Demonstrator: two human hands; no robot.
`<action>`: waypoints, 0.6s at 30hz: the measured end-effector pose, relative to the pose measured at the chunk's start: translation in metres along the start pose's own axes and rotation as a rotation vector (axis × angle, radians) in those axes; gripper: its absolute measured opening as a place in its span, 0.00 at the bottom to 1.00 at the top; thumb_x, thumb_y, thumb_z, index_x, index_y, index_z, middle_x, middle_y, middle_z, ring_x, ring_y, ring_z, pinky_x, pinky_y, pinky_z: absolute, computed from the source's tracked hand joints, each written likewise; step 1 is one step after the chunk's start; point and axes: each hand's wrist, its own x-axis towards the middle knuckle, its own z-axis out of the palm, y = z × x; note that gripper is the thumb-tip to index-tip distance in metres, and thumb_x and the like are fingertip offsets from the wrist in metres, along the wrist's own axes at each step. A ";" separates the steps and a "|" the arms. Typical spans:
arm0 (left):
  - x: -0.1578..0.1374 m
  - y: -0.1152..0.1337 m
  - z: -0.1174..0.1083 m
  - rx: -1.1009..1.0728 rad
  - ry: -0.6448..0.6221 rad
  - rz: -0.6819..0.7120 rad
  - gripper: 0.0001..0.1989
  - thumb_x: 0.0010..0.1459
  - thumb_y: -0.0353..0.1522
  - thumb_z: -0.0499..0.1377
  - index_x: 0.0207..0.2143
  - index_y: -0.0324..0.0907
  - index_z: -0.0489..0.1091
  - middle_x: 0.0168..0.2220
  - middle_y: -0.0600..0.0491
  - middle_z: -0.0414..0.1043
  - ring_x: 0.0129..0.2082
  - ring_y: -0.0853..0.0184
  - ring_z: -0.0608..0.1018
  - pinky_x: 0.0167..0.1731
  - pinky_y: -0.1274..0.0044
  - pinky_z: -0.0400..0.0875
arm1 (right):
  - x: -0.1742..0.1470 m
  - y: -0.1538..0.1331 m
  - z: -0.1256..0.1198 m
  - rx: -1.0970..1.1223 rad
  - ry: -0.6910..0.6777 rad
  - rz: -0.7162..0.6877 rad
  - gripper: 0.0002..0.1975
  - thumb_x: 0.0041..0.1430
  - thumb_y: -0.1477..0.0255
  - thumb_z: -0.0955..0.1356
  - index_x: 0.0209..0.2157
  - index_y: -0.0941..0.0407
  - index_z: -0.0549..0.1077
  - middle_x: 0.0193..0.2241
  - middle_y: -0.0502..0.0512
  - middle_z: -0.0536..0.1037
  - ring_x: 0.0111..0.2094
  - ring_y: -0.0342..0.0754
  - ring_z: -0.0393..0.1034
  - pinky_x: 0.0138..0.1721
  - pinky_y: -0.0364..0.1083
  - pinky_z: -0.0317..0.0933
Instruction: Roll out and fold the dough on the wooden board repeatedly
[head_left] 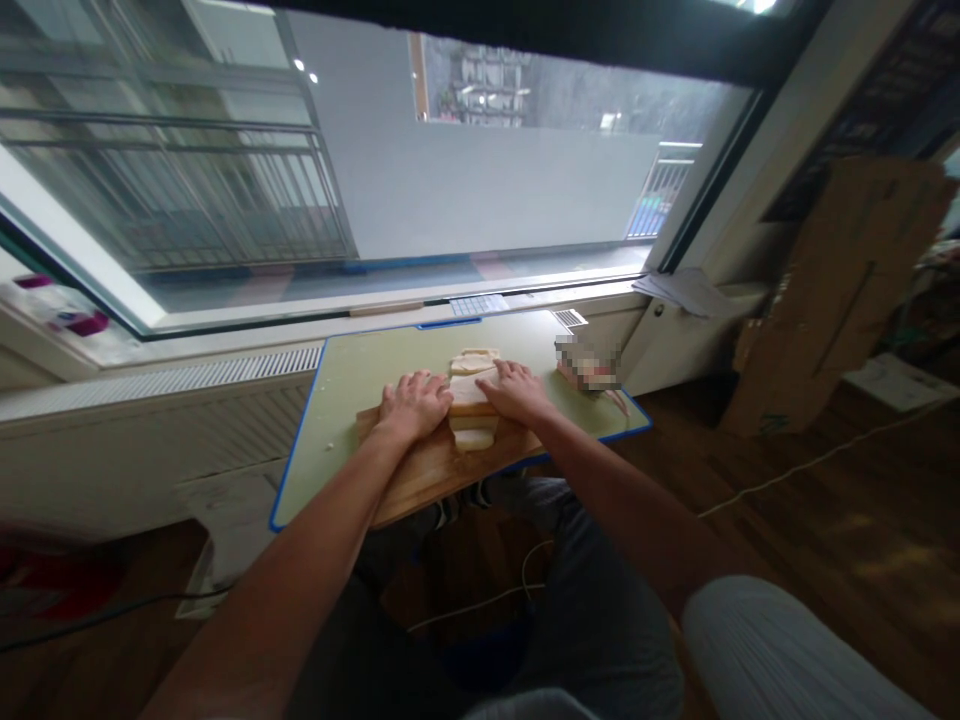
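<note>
Pale slices of what looks like bread (474, 394) lie stacked and overlapping, one end towards me and one towards the window. Under them is a wooden cutting board (420, 476) at the near edge of the table. My left hand (415, 405) lies palm down over the board, left of the bread, its fingers stretched out and its thumb side by the bread's edge. Across the bread's right side rests my right hand (519, 388), thumb and fingers apart, touching the top slice. Neither hand is closed round anything that I can see. My palms hide parts of the board.
The pale green table (360, 365) has a blue rim. A blurred-out object (589, 365) stands at its right. Behind are a windowsill (390, 312) and radiator (225, 385). A cardboard sheet (832, 300) leans at right; a white cable (795, 468) crosses the floor.
</note>
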 end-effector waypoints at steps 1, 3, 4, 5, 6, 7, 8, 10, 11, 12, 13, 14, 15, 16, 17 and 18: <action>0.005 0.000 0.000 -0.003 -0.005 0.002 0.30 0.73 0.47 0.42 0.69 0.55 0.68 0.74 0.48 0.64 0.71 0.52 0.67 0.68 0.52 0.61 | 0.004 0.000 0.002 0.015 0.015 0.019 0.39 0.74 0.49 0.59 0.75 0.59 0.60 0.73 0.66 0.65 0.72 0.63 0.58 0.72 0.60 0.51; 0.015 -0.001 0.000 -0.010 -0.015 -0.001 0.30 0.72 0.47 0.43 0.71 0.55 0.66 0.74 0.48 0.63 0.71 0.52 0.67 0.69 0.53 0.60 | 0.011 0.001 0.004 0.025 0.058 0.037 0.38 0.73 0.49 0.60 0.73 0.59 0.63 0.71 0.67 0.67 0.71 0.63 0.60 0.71 0.58 0.53; 0.021 -0.001 0.001 -0.013 -0.021 -0.004 0.31 0.72 0.47 0.44 0.71 0.55 0.65 0.74 0.48 0.63 0.71 0.52 0.66 0.69 0.54 0.60 | 0.015 0.001 0.004 0.025 0.073 0.041 0.37 0.73 0.49 0.61 0.72 0.59 0.65 0.70 0.68 0.69 0.70 0.64 0.62 0.70 0.58 0.54; 0.027 -0.002 0.001 -0.017 -0.028 -0.008 0.31 0.71 0.48 0.44 0.72 0.55 0.65 0.74 0.48 0.63 0.71 0.52 0.66 0.69 0.54 0.60 | 0.018 0.002 0.004 0.024 0.083 0.046 0.36 0.72 0.49 0.62 0.70 0.59 0.67 0.69 0.68 0.70 0.69 0.64 0.63 0.69 0.58 0.55; 0.034 -0.002 0.000 -0.023 -0.038 -0.014 0.32 0.71 0.49 0.45 0.72 0.55 0.65 0.75 0.48 0.62 0.71 0.51 0.66 0.69 0.54 0.61 | 0.021 0.002 0.004 0.021 0.090 0.051 0.35 0.72 0.49 0.62 0.68 0.59 0.68 0.67 0.69 0.72 0.67 0.64 0.65 0.68 0.58 0.57; 0.040 -0.003 0.000 -0.031 -0.052 -0.024 0.32 0.70 0.50 0.45 0.72 0.56 0.64 0.75 0.48 0.62 0.71 0.51 0.66 0.69 0.54 0.61 | 0.025 0.002 0.003 0.016 0.097 0.057 0.34 0.72 0.50 0.63 0.67 0.59 0.70 0.66 0.69 0.73 0.66 0.64 0.66 0.67 0.58 0.59; 0.047 -0.003 -0.001 -0.042 -0.068 -0.037 0.33 0.70 0.51 0.45 0.72 0.56 0.64 0.75 0.48 0.61 0.72 0.51 0.66 0.69 0.54 0.61 | 0.029 0.003 0.003 0.005 0.104 0.063 0.32 0.72 0.51 0.63 0.65 0.59 0.71 0.64 0.69 0.74 0.64 0.64 0.68 0.65 0.58 0.60; 0.059 -0.003 -0.002 -0.066 -0.100 -0.059 0.34 0.69 0.52 0.45 0.73 0.55 0.63 0.76 0.48 0.59 0.72 0.50 0.64 0.69 0.53 0.62 | 0.038 0.003 0.002 -0.027 0.124 0.069 0.30 0.72 0.52 0.64 0.62 0.59 0.73 0.62 0.70 0.76 0.62 0.64 0.69 0.63 0.59 0.62; 0.065 -0.004 -0.002 -0.075 -0.115 -0.068 0.35 0.69 0.52 0.45 0.73 0.54 0.62 0.76 0.47 0.58 0.73 0.49 0.64 0.69 0.53 0.62 | 0.042 0.003 0.002 -0.046 0.134 0.068 0.29 0.72 0.53 0.64 0.62 0.59 0.73 0.61 0.70 0.76 0.62 0.64 0.69 0.63 0.59 0.63; 0.070 -0.004 -0.002 -0.081 -0.129 -0.075 0.36 0.69 0.53 0.45 0.74 0.52 0.61 0.77 0.46 0.57 0.73 0.49 0.63 0.69 0.53 0.61 | 0.046 0.003 0.001 -0.062 0.140 0.066 0.28 0.72 0.53 0.64 0.61 0.59 0.73 0.61 0.70 0.76 0.61 0.64 0.70 0.62 0.59 0.63; 0.075 -0.005 -0.002 -0.084 -0.141 -0.079 0.37 0.68 0.53 0.45 0.75 0.51 0.61 0.77 0.45 0.57 0.73 0.48 0.63 0.70 0.53 0.61 | 0.050 0.003 0.001 -0.076 0.142 0.063 0.27 0.72 0.54 0.64 0.61 0.59 0.73 0.61 0.70 0.76 0.61 0.64 0.69 0.62 0.59 0.62; 0.078 -0.005 -0.001 -0.086 -0.151 -0.082 0.38 0.68 0.54 0.45 0.75 0.51 0.60 0.77 0.45 0.56 0.74 0.48 0.62 0.70 0.53 0.61 | 0.052 0.003 0.001 -0.085 0.143 0.059 0.27 0.72 0.55 0.64 0.61 0.59 0.73 0.60 0.70 0.76 0.61 0.64 0.69 0.62 0.59 0.62; 0.081 -0.006 0.000 -0.086 -0.161 -0.083 0.39 0.68 0.55 0.45 0.75 0.50 0.60 0.77 0.44 0.55 0.74 0.47 0.62 0.70 0.52 0.61 | 0.054 0.003 0.001 -0.091 0.146 0.055 0.26 0.73 0.56 0.64 0.61 0.59 0.73 0.60 0.70 0.76 0.61 0.64 0.69 0.62 0.59 0.62; 0.083 -0.006 0.001 -0.086 -0.165 -0.083 0.39 0.68 0.55 0.45 0.75 0.50 0.60 0.78 0.44 0.55 0.74 0.47 0.61 0.70 0.52 0.61 | 0.055 0.003 0.000 -0.096 0.153 0.051 0.26 0.73 0.57 0.64 0.61 0.59 0.73 0.60 0.70 0.77 0.61 0.63 0.69 0.62 0.59 0.62; 0.084 -0.007 0.001 -0.086 -0.167 -0.080 0.39 0.68 0.56 0.45 0.75 0.51 0.60 0.78 0.45 0.55 0.74 0.47 0.61 0.70 0.52 0.61 | 0.055 0.003 0.000 -0.101 0.163 0.046 0.25 0.73 0.57 0.63 0.61 0.59 0.73 0.60 0.69 0.77 0.61 0.63 0.69 0.62 0.59 0.62; 0.083 -0.007 0.002 -0.085 -0.166 -0.077 0.39 0.68 0.56 0.44 0.75 0.51 0.61 0.78 0.45 0.55 0.74 0.47 0.61 0.70 0.52 0.61 | 0.054 0.003 0.000 -0.104 0.177 0.038 0.25 0.73 0.58 0.63 0.61 0.59 0.73 0.60 0.70 0.77 0.61 0.63 0.69 0.62 0.59 0.62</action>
